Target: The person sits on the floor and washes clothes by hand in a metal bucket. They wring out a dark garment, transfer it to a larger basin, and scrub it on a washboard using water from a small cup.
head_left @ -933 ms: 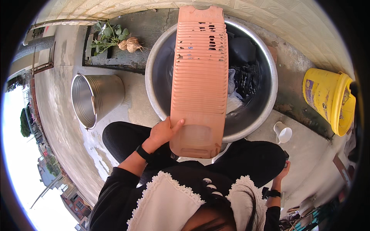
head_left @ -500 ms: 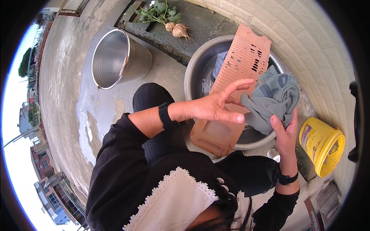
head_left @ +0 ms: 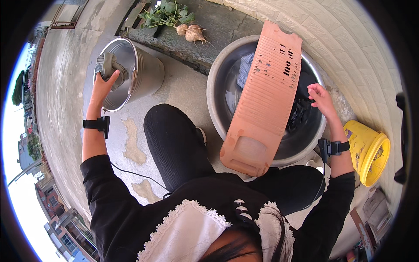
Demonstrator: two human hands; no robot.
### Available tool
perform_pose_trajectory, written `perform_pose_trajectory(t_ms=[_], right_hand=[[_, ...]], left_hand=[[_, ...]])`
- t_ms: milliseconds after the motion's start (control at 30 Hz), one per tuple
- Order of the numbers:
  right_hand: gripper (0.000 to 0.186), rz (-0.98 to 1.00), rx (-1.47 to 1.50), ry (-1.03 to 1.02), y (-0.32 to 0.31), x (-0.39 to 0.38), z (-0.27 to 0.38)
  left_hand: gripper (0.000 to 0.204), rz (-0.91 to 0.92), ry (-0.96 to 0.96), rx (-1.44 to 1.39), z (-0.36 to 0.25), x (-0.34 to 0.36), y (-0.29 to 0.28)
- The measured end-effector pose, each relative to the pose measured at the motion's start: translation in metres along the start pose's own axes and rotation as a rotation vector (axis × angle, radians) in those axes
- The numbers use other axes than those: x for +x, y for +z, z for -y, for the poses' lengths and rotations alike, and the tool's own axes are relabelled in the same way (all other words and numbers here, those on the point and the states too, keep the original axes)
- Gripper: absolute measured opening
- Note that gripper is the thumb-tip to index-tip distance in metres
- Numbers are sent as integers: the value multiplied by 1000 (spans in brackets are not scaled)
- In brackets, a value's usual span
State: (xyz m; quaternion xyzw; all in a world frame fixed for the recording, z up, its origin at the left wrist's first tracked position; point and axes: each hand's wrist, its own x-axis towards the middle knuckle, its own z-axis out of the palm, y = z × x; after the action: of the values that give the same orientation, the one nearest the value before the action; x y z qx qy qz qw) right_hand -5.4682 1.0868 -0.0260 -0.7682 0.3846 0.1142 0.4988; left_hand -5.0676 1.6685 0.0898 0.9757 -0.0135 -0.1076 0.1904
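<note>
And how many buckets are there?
2: a metal bucket on the left, where the left hand holds a grey cloth at its opening, and a yellow bucket on the right.

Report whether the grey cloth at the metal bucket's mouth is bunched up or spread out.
Bunched up: the grey cloth shows as a creased, crumpled wad at the mouth of the metal bucket.

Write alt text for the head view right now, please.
A person's left grip holds crumpled gray cloth at the mouth of a metal bucket. The right grip, seemingly empty with fingers loosely curled, is over the right side of a wide metal basin. An orange washboard slants across the basin.
</note>
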Motion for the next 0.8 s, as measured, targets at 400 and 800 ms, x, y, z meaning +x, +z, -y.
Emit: perform_pose_trajectory(t_ms=[400, 800], right_hand=[[89, -112, -622, -117, 52, 88, -88], [60, 949, -427, 65, 69, 27, -115]], left_hand=[[69, 1006, 316, -210, -192, -115, 140], [78, 927, -84, -485, -214, -172, 324]])
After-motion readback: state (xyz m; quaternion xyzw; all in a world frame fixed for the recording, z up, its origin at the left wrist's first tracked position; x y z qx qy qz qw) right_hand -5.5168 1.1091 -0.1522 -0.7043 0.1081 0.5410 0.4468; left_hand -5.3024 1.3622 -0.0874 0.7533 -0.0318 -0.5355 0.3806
